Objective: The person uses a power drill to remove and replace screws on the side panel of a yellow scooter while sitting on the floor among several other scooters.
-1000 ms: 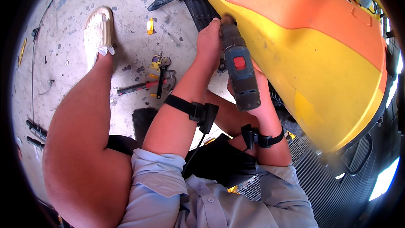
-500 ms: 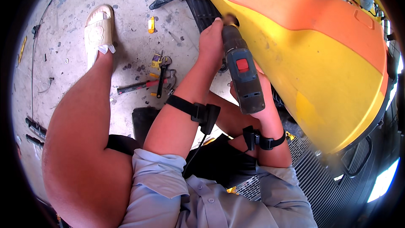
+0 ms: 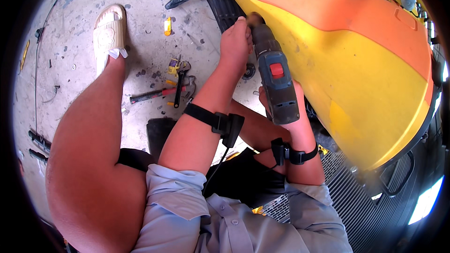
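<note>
Pressing against the edge of a large yellow-and-orange moulded body panel, a dark blue cordless drill stands nose-up at the centre of the view, its chuck meeting the panel where the orange band joins the yellow. Right hand: wrapped around the drill's grip from behind, fingers closed on it, mostly hidden by the tool's body; black strap at the wrist. Left hand: fingers together, laid against the panel edge just beside the chuck, touching or nearly touching the drill's nose; whether it pinches a fastener cannot be told. Change over the last second: the drill's nose and the left hand have crept slightly further up and in toward the panel, the tool's tilt otherwise unchanged, which suggests the bit is seated and the fastening work at that point is under way rather than finished. Also present: grey concrete floor; white sandal on the person's left foot; red-handled tool and black pliers lying on the floor near the left knee; small yellow piece further off; black ribbed footboard beneath the panel.
</note>
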Available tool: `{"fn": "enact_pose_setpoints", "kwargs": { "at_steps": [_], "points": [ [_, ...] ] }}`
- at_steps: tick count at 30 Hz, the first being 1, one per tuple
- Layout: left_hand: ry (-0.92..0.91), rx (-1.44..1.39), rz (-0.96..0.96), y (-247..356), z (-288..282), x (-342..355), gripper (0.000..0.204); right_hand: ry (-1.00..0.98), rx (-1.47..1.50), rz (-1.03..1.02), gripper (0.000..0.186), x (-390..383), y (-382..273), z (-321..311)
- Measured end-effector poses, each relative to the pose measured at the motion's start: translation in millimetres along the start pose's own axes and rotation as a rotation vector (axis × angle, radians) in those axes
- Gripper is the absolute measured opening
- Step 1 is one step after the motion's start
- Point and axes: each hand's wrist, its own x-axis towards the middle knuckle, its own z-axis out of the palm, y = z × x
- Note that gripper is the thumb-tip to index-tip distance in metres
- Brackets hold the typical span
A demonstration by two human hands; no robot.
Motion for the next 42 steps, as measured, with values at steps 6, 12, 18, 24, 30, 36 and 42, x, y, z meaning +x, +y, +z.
{"fn": "enact_pose_setpoints", "kwargs": {
  "at_steps": [6,12,18,24,30,36,42],
  "points": [
    [-0.003,-0.083,0.004,-7,3,3,0.038,-0.024,0.173,0.120,0.031,0,2,1],
    [-0.021,-0.084,-0.019,-2,-4,2,0.039,-0.045,0.099,0.044,0.035,1,-5,4],
    [-0.007,-0.034,-0.008,12,-3,-7,0.043,-0.050,0.183,0.100,0.034,4,-12,7],
    [-0.105,-0.203,-0.094,-44,-2,24,0.049,-0.067,0.023,0.024,0.042,-15,18,-20],
    [-0.104,0.567,0.242,0,-3,-9,0.039,-0.040,0.000,0.012,0.032,-7,-18,-31],
    [-0.326,-0.082,0.036,3,3,-28,0.027,-0.056,-0.009,0.119,0.037,-16,-37,-29],
    [-0.304,-0.026,0.141,1,17,-33,0.028,-0.043,0.077,0.133,0.045,-12,-41,-33]
  ]
}}
